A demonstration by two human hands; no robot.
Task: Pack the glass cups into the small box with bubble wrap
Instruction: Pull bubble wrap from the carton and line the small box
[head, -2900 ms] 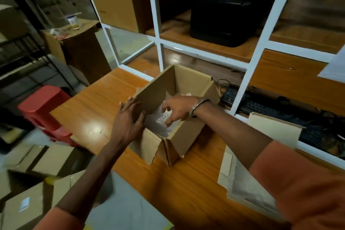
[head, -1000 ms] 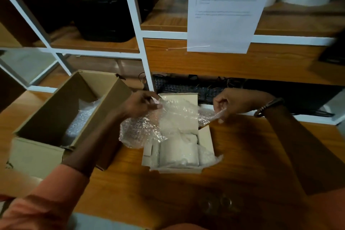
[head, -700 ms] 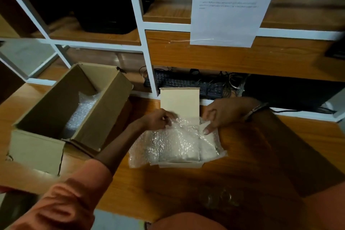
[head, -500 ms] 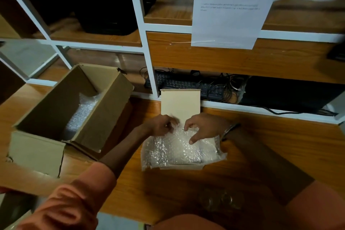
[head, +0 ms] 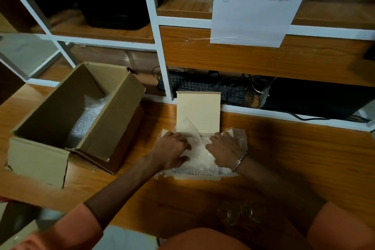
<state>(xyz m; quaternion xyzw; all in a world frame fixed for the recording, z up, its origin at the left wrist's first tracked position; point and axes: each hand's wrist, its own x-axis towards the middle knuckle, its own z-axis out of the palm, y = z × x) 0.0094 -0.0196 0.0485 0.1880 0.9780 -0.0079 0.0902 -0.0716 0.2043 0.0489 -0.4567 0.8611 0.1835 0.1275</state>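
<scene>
The small beige box (head: 197, 178) lies on the wooden table, its lid (head: 198, 110) standing open at the back. A sheet of bubble wrap (head: 199, 161) fills it and spills over the sides, with one corner sticking up between my hands. My left hand (head: 172, 151) presses the wrap down on the box's left side. My right hand (head: 227, 149) presses it down on the right, a bracelet on that wrist. The glass cups (head: 239, 215) stand dimly at the near table edge, apart from both hands.
A larger open cardboard box (head: 113, 115) holding more bubble wrap (head: 87, 119) sits to the left on the table (head: 294, 158). Behind stands a white-framed shelf (head: 162, 57) with a keyboard (head: 203, 87) and cables underneath. A printed sheet (head: 253, 6) hangs above.
My hands left the large box, spread a bubble wrap sheet over the small box, lowered it, and now push it down inside. The view turned right to the small box.
</scene>
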